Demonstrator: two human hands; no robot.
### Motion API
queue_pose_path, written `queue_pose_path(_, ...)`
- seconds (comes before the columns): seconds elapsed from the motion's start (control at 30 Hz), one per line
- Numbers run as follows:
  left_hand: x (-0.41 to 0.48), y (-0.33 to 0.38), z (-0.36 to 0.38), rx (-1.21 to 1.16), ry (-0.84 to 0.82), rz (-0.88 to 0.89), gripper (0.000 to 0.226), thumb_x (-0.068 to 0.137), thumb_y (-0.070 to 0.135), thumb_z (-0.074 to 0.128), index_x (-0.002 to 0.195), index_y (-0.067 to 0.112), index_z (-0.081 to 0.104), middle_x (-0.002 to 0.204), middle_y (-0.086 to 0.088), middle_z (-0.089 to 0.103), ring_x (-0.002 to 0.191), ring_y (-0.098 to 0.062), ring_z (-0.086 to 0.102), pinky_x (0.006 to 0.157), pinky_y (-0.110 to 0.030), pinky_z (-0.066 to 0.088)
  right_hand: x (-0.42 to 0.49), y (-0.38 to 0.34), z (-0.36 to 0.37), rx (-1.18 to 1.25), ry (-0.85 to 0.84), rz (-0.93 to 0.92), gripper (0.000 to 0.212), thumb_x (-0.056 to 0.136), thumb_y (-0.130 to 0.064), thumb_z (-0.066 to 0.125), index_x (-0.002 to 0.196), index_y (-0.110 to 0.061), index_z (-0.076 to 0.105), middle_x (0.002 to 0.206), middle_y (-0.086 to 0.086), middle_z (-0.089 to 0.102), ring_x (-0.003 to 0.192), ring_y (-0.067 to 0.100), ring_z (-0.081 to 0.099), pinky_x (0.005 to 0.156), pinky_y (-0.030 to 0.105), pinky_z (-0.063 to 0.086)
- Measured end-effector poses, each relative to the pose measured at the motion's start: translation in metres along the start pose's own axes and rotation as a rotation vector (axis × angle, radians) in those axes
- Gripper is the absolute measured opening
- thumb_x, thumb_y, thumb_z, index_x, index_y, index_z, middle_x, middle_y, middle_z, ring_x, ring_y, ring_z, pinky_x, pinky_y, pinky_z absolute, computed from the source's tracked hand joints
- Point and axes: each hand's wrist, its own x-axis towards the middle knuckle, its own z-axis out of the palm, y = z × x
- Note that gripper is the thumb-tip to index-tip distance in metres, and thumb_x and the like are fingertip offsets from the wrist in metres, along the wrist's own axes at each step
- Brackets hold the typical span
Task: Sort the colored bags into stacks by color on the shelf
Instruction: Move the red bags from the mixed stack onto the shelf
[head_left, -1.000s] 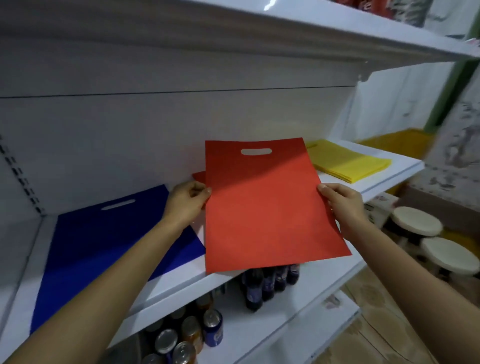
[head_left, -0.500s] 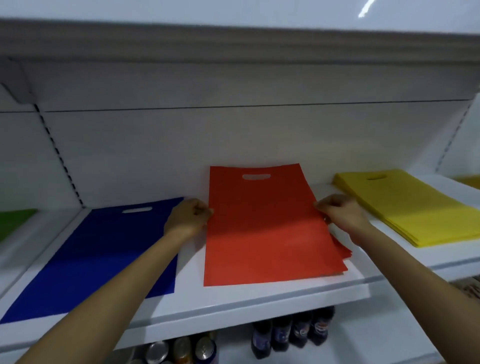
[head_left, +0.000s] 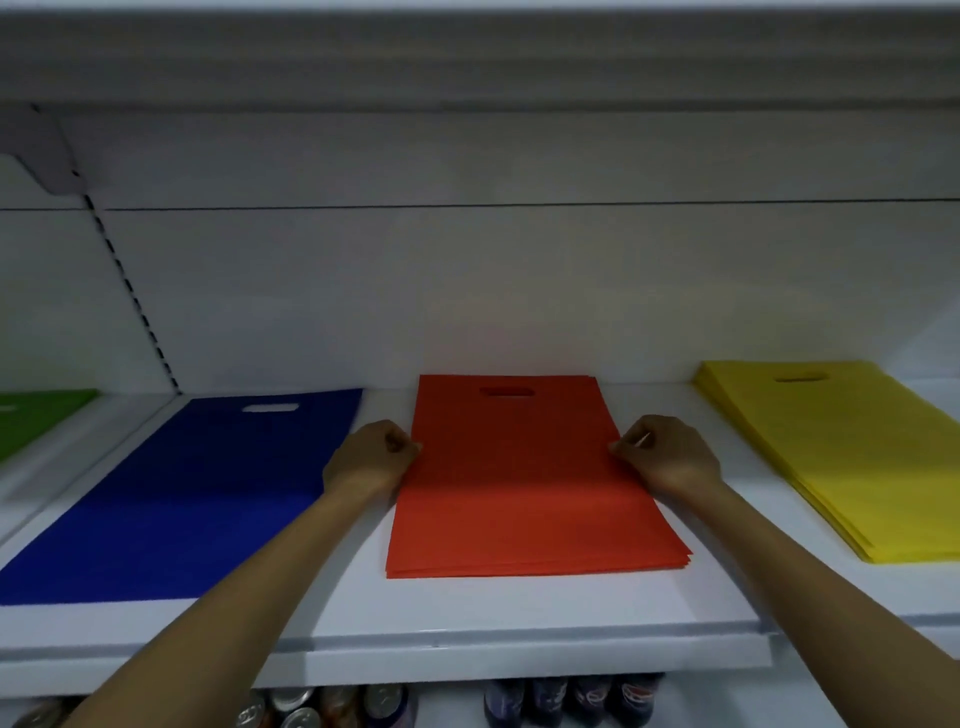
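Red bag stack (head_left: 524, 493) on shelf (head_left: 467, 608), left hand (head_left: 371, 460) and right hand (head_left: 670, 457) in curled grip on its sides

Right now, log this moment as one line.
red stack flat on shelf | left hand pinches its left edge | right hand pinches its right edge | blue bag left, yellow stack right

Your left hand (head_left: 371, 460) and right hand (head_left: 670, 457) are bare; both slim forearms (head_left: 249, 587) are uncovered too, from the wrists back to the near edge of view.
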Motion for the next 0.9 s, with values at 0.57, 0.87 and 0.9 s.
queue_pose_path(0.57, -0.013, 0.003, 0.01, -0.004, 0.075, 0.056, 0.032, 0.096, 0.042, 0.05, 0.118, 0.027, 0.067, 0.118, 0.004, 0.067, 0.11, -0.018, 0.06, 0.08, -0.023, 0.044, -0.004, 0.012, -0.001, 0.227, 0.077, -0.098, 0.006, 0.084, -0.024, 0.068, 0.079, -0.027, 0.07, 0.078, -0.007, 0.068, 0.076, 0.01, 0.064, 0.066, 0.026, 0.051)
queue_pose_path(0.87, -0.056, -0.024, -0.072, 0.195, 0.337, 0.311, 0.03, 0.095, 0.03, 0.053, 0.122, 0.021, 0.062, 0.111, 0.006, 0.067, 0.105, -0.015, 0.058, 0.077, -0.036, 0.053, -0.033, -0.142, 0.021, 0.211, 0.054, -0.479, 0.009, 0.082, -0.029, 0.07, 0.09, -0.028, 0.066, 0.079, -0.012, 0.063, 0.079, 0.011, 0.06, 0.074, 0.026, 0.046)
queue_pose_path(0.9, -0.061, -0.034, -0.09, 0.261, 0.37, 0.321, 0.031, 0.094, 0.03, 0.054, 0.123, 0.02, 0.062, 0.111, 0.004, 0.067, 0.105, -0.017, 0.058, 0.074, -0.036, 0.053, -0.039, -0.166, 0.034, 0.176, 0.007, -0.509, 0.014, 0.081, -0.032, 0.07, 0.094, -0.028, 0.066, 0.083, -0.01, 0.064, 0.081, 0.012, 0.06, 0.075, 0.026, 0.047)
